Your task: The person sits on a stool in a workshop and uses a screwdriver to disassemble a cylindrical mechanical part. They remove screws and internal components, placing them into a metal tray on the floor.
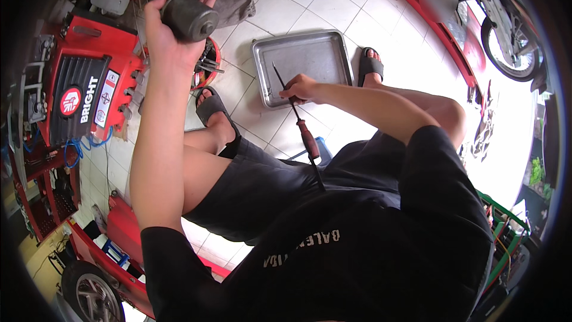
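Note:
A dark metal cylinder (192,16) with a small round knob on its end face rests in my left hand (173,48). The fingers curl round its far side, and the arm is stretched out to the far left. My right hand (300,88) is closed on the long dark shaft of a screwdriver (308,138), whose red handle points back toward my lap. Its thin tip reaches over a shallow metal tray (265,92) on the floor. A dark rod-like piece shows beyond the handle; whether it belongs to the screwdriver I cannot tell.
Left of my arm stands a red and black machine (89,77) with blue hoses. A red container (213,62) holding metal parts sits near my left sandal (215,108). A grey cloth (235,5) lies on the tiles. At the far right is a motorcycle wheel (509,53).

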Available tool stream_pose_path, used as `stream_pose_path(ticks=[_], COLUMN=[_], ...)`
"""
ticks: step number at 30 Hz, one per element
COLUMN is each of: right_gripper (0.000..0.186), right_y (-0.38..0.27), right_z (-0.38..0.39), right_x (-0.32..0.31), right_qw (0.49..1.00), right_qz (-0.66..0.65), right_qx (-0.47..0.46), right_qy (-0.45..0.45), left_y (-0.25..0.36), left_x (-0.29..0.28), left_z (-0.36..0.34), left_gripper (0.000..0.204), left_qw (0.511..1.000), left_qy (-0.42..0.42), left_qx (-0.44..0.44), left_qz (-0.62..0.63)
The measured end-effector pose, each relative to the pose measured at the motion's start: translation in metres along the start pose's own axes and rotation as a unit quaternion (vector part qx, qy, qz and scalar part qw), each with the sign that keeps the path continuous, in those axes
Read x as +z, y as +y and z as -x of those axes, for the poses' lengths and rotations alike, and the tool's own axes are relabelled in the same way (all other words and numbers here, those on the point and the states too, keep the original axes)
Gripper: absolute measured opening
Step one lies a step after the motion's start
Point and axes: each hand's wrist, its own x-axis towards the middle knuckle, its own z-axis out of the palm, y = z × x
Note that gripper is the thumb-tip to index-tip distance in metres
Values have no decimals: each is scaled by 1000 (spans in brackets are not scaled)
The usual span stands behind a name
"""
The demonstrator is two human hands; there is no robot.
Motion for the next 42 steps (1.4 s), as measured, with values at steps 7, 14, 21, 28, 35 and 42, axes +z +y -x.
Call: stream_pose_path(ticks=[7, 14, 21, 28, 35, 42], right_gripper=[27, 32, 29, 31, 30, 28], right_y=[87, 113, 104, 113, 95, 108], right_z=[-77, -91, -80, -85, -101, -139], right_x=[72, 81, 85, 90, 55, 32], right_qw=[969, 951, 971, 975, 943, 950], right_qz=[-147, -258, -194, -160, -264, -203], right_qx=[200, 170, 113, 118, 134, 147], right_qy=[-13, -33, 78, 96, 151, 186], left_y=[25, 28, 11, 0, -5, -7], left_x=[-12, -21, -12, -8, -3, -13], left_z=[-1, -9, 0, 2, 0, 1], left_gripper=[53, 52, 50, 49, 48, 45], left_qw=[1000, 1000, 1000, 999, 999, 998], left_qy=[-4, -22, 2, 16, 21, 4], left_qx=[7, 7, 0, -24, -24, -50], left_qz=[-3, -18, -26, -22, -27, -24])
